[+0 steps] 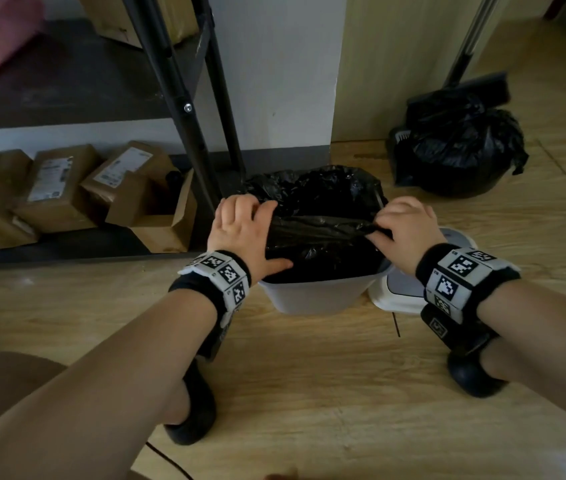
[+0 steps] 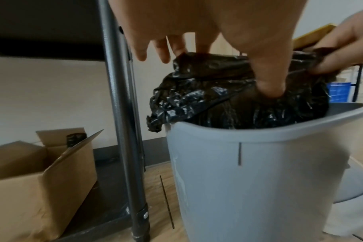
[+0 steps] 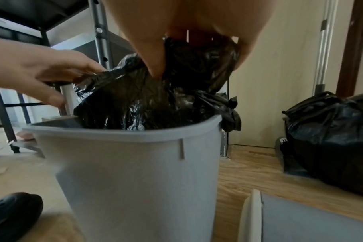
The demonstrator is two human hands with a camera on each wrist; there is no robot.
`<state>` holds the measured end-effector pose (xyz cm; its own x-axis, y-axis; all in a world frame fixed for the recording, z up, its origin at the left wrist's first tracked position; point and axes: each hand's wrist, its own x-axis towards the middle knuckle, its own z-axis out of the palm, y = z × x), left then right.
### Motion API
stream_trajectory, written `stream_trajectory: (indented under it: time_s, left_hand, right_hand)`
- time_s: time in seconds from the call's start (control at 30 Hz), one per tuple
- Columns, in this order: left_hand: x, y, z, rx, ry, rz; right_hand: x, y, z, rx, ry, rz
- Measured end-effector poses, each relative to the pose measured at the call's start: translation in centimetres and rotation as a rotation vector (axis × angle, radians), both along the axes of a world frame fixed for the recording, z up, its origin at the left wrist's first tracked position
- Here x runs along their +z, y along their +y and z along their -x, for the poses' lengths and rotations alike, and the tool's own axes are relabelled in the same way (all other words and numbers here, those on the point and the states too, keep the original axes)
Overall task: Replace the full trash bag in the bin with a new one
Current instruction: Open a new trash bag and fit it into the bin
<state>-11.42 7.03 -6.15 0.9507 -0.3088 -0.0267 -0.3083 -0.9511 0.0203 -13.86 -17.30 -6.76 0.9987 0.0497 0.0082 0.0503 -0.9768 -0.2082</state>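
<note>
A grey plastic bin (image 1: 323,296) stands on the wood floor in front of me, with a black trash bag (image 1: 319,202) bunched in its mouth. My left hand (image 1: 257,230) grips the bag's left edge, fingers over the top and thumb (image 2: 269,88) pressed down into the plastic. My right hand (image 1: 380,230) pinches the right edge, and a band of bag is stretched between the two hands. In the right wrist view the right hand (image 3: 197,62) bunches the plastic above the bin (image 3: 135,163). A tied, full black bag (image 1: 461,143) sits on the floor at the back right.
The bin's lid (image 1: 409,289) lies on the floor right of the bin. A dark metal shelf post (image 1: 184,109) rises just left of it, with cardboard boxes (image 1: 59,188) beneath the shelf. A broom (image 1: 465,53) leans behind the full bag. My dark shoes (image 1: 194,410) stand close by.
</note>
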Motion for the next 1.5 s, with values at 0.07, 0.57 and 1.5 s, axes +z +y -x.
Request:
stream_trajectory:
  time_s: [0.07,0.57,1.5]
  left_hand:
    - [-0.3,-1.0,0.0,-0.038,-0.046,-0.008]
    - [1.0,-0.5,-1.1,0.028,-0.117,0.021]
    - [0.5,-1.3,1.5,-0.092,0.021,0.064]
  right_hand:
    - [0.1,0.1,0.0,-0.002,-0.023,-0.026]
    - [0.7,-1.2,0.5,-0.055,-0.185,-0.072]
    - [-1.1,0.1,2.0,0.091,-0.075,-0.045]
